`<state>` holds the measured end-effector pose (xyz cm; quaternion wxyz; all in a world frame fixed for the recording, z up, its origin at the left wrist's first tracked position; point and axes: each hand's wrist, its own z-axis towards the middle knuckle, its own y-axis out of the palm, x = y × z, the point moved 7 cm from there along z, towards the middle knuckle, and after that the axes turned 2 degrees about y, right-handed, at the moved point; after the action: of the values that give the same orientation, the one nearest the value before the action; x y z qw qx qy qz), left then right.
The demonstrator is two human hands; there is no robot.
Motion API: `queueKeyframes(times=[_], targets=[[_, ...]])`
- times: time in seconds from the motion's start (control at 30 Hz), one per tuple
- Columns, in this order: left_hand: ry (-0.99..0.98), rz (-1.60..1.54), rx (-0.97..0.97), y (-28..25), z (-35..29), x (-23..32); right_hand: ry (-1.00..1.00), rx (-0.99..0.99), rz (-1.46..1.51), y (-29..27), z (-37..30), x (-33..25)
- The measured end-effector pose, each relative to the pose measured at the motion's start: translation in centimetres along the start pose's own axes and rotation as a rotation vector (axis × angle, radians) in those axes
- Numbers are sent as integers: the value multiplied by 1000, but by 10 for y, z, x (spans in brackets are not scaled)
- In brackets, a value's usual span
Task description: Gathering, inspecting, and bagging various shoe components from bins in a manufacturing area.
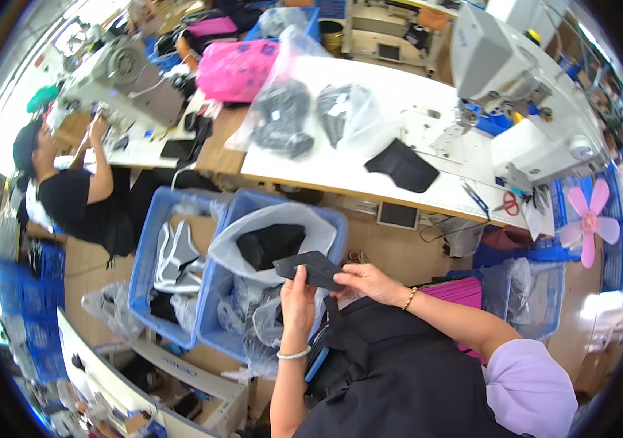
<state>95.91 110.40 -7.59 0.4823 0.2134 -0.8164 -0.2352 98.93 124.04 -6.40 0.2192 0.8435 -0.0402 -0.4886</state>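
2 bare hands hold 1 flat black piece (pixel 315 267) between them, in the air before the person's body. The left hand (pixel 298 303) has its thumb pressed on the near edge; its other fingers are mostly hidden below the piece, so I cannot tell how they are placed. The right hand (pixel 370 283) pinches the right end between thumb and bent fingers. Just beyond the left fingertips, a white plastic bag (pixel 320 241) stands open with black material (pixel 275 244) inside, within a blue bin (pixel 217 342). Further left of the fingers is a 2nd bin (pixel 169 330), which contains pale grey pieces (pixel 175 252). Ahead of the fingers, well apart, is a white table (pixel 399 87); on it lie another black part (pixel 405 166), red-handled scissors (pixel 510 204) and 2 clear bags (pixel 282 120) with dark contents. A sewing machine (pixel 505 73) stands ahead and to the right of the fingers. Far left of them, a co-worker (pixel 82 201) wears a dark cap.
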Motion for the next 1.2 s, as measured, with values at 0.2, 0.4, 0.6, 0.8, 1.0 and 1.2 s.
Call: queueKeyframes(times=[0.2, 0.4, 0.6, 0.8, 1.0, 1.2], targets=[[-45, 6, -34, 33, 32, 3, -48, 406, -481, -125, -6, -21], [-154, 9, -104, 66, 53, -2, -399, 967, -1126, -269, -26, -106], [-192, -80, -148, 110, 47, 13, -300, 989, -1443, -317, 20, -134], [-177, -131, -169, 135, 44, 23, -211, 911, -1579, -321, 48, -145], [-151, -170, -143, 149, 43, 19, -166, 847, -1586, -330, 58, -146], [-180, -225, -94, 151, 41, 14, -129, 765, -1490, -342, 60, -145]])
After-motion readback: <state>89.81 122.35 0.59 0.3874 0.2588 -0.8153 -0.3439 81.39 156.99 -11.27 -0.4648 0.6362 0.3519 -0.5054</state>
